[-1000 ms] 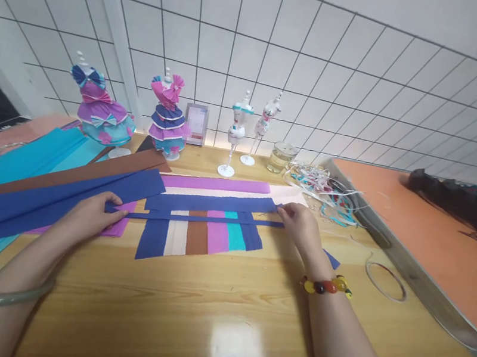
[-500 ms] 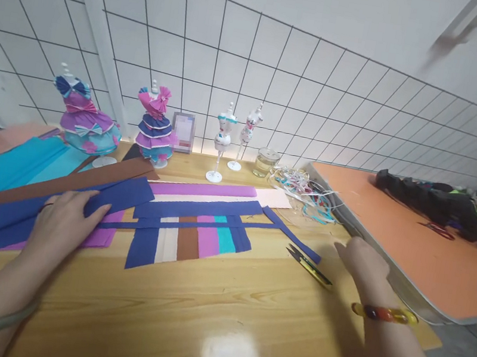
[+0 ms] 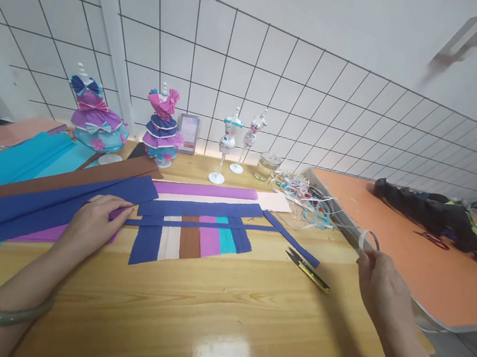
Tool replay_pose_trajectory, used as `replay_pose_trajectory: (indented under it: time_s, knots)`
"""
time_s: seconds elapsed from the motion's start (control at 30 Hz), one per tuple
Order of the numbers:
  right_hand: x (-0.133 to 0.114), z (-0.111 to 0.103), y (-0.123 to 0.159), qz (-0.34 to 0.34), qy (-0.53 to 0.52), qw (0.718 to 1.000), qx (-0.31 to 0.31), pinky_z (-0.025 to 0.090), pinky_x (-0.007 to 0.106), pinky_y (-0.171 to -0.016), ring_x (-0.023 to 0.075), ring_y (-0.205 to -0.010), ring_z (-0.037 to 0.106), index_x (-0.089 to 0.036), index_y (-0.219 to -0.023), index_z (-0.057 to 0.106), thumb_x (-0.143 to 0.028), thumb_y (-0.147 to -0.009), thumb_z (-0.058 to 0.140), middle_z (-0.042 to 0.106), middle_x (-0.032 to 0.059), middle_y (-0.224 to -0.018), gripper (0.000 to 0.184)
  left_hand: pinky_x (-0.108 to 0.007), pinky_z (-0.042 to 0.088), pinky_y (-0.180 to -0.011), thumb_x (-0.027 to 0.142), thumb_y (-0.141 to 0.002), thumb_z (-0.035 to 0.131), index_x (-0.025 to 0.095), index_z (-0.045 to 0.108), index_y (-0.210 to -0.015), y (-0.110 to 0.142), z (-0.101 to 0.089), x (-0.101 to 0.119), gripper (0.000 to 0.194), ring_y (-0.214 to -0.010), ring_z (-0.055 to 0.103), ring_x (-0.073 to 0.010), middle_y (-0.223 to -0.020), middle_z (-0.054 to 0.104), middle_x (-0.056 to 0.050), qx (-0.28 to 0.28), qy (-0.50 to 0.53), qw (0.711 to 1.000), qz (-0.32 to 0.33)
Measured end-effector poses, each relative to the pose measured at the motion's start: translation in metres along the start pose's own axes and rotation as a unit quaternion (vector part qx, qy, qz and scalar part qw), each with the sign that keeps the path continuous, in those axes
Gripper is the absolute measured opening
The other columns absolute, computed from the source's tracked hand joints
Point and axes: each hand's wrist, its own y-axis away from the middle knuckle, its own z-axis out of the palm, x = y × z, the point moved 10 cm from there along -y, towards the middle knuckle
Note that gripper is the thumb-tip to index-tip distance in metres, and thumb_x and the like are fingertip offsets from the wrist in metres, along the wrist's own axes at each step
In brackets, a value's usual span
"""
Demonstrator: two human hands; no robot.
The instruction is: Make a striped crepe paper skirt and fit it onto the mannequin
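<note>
Wooden table [image 3: 208, 312] by grid-lined wall [image 3: 224, 37]: cloth strips laid out, pale loop in right hand [image 3: 384, 286]

Head view. Right hand: thumb and fingers clamped on the pale loop [image 3: 362, 239], which stands raised near the table's right edge, clear of the cloth. Left hand [image 3: 98, 220]: palm down, fingertips drawn in at the left end of a narrow blue strip [image 3: 204, 224], beside a folded purple cloth [image 3: 114, 237]. Whether these fingers pinch the strip or only press on it cannot be told.

Narrow strip: lies across a row of coloured patches [image 3: 190, 243], its right end near a slanting blue strip [image 3: 294, 240]. Yellow-handled snips [image 3: 308, 271] lie just below that slanting piece, between the patches and the right hand. Above the row: a wide blue strip [image 3: 197, 208], then a purple strip [image 3: 209, 191].

Left side: a long blue cloth [image 3: 119, 187] and a brown cloth [image 3: 121, 174], overlapping. Rear: two dressed forms [image 3: 162, 130], two white forms [image 3: 229, 132] on thin stands, a glass jar [image 3: 265, 171] and a tangled ribbon heap [image 3: 303, 195]. Far right: a black bundle [image 3: 431, 218] on an orange surface [image 3: 442, 289]
</note>
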Motion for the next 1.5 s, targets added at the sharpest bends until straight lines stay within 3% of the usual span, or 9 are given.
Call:
replay_pose_trajectory:
  time_s: [0.13, 0.3, 0.43, 0.6, 0.77, 0.9, 1.07, 1.23, 1.5]
  knots:
    - [-0.07, -0.061, 0.026, -0.14, -0.056, 0.982, 0.116, 0.045, 0.043, -0.08, 0.032, -0.09, 0.06, -0.024, -0.083, 0.046, -0.036, -0.085, 0.038, 0.062, 0.0139, -0.083, 0.014, -0.032, 0.041, -0.087, 0.036, -0.084, 0.047, 0.018, 0.066, -0.088, 0.005, -0.004, 0.024, 0.027, -0.096, 0.056, -0.022, -0.095, 0.068, -0.008, 0.019, 0.069, 0.997, 0.031]
    - [-0.174, -0.111, 0.088, -0.404, -0.167, 0.879, 0.189, 0.045, 0.046, -0.084, 0.0229, -0.065, 0.06, -0.029, -0.077, 0.042, -0.022, -0.081, 0.048, 0.059, 0.0025, -0.063, 0.01, -0.031, 0.042, -0.087, 0.034, -0.085, 0.049, 0.018, 0.065, -0.099, 0.018, -0.009, 0.06, 0.026, -0.096, 0.056, -0.0196, -0.096, 0.067, -0.007, 0.023, 0.183, 0.981, 0.062]
    - [-0.225, -0.111, 0.124, -0.512, -0.216, 0.815, 0.163, 0.044, 0.046, -0.089, 0.0176, -0.067, 0.06, -0.024, -0.082, 0.049, -0.013, -0.082, 0.051, 0.061, 0.0012, -0.068, 0.011, -0.032, 0.044, -0.087, 0.036, -0.084, 0.053, 0.021, 0.061, -0.107, 0.03, 0.0, 0.071, 0.029, -0.09, 0.059, -0.017, -0.099, 0.066, -0.005, -0.012, 0.337, 0.941, 0.027]
    - [-0.271, -0.092, 0.154, -0.581, -0.265, 0.764, 0.094, 0.039, 0.048, -0.095, 0.0161, -0.075, 0.061, -0.019, -0.085, 0.052, -0.008, -0.085, 0.048, 0.063, 0.0029, -0.074, 0.012, -0.034, 0.041, -0.094, 0.037, -0.085, 0.054, 0.019, 0.057, -0.118, 0.041, 0.015, 0.087, 0.038, -0.109, 0.056, -0.02, -0.115, 0.064, -0.009, -0.115, 0.525, 0.843, -0.005]
    - [-0.295, -0.067, 0.159, -0.597, -0.28, 0.751, 0.042, 0.04, 0.049, -0.094, 0.0161, -0.073, 0.062, -0.018, -0.087, 0.053, -0.005, -0.085, 0.044, 0.063, 0.0026, -0.075, 0.016, -0.037, 0.039, -0.097, 0.041, -0.09, 0.044, 0.016, 0.06, -0.114, 0.054, 0.019, 0.118, 0.038, -0.109, 0.057, -0.0208, -0.111, 0.065, -0.012, -0.25, 0.651, 0.716, 0.034]
    - [-0.292, -0.052, 0.144, -0.576, -0.263, 0.772, 0.059, 0.045, 0.048, -0.089, 0.0174, -0.07, 0.062, -0.019, -0.087, 0.051, -0.011, -0.084, 0.047, 0.063, 0.0032, -0.072, 0.009, -0.034, 0.044, -0.084, 0.047, -0.092, 0.035, 0.013, 0.067, -0.097, 0.074, 0.024, 0.142, 0.047, -0.082, 0.063, -0.0175, -0.077, 0.068, -0.009, -0.392, 0.653, 0.642, 0.09]
    - [-0.271, -0.043, 0.115, -0.534, -0.217, 0.809, 0.114, 0.048, 0.051, -0.083, 0.0205, -0.064, 0.06, -0.021, -0.084, 0.048, -0.022, -0.086, 0.047, 0.062, 0.0057, -0.068, 0.002, -0.022, 0.035, -0.052, 0.048, -0.087, 0.045, 0.015, 0.067, -0.095, 0.072, 0.03, 0.126, 0.04, -0.049, 0.038, -0.0073, -0.052, 0.043, 0.005, -0.382, 0.582, 0.717, 0.042]
    - [-0.246, -0.025, 0.1, -0.531, -0.163, 0.818, 0.149, 0.049, 0.05, -0.082, 0.0208, -0.064, 0.061, -0.021, -0.084, 0.048, -0.026, -0.085, 0.048, 0.062, 0.006, -0.069, 0.004, -0.021, 0.036, -0.06, 0.039, -0.087, 0.049, 0.016, 0.067, -0.091, 0.058, 0.021, 0.108, 0.03, -0.065, 0.047, -0.0079, -0.075, 0.059, 0.0, -0.276, 0.481, 0.831, 0.039]
    - [-0.23, -0.014, 0.104, -0.529, -0.15, 0.813, 0.194, 0.051, 0.043, -0.083, 0.0175, -0.066, 0.062, -0.02, -0.088, 0.048, -0.022, -0.084, 0.054, 0.063, 0.0039, -0.073, 0.007, -0.021, 0.038, -0.062, 0.035, -0.085, 0.051, 0.017, 0.069, -0.087, 0.059, 0.019, 0.117, 0.025, -0.068, 0.054, -0.0094, -0.079, 0.066, -0.001, -0.26, 0.398, 0.875, 0.092]
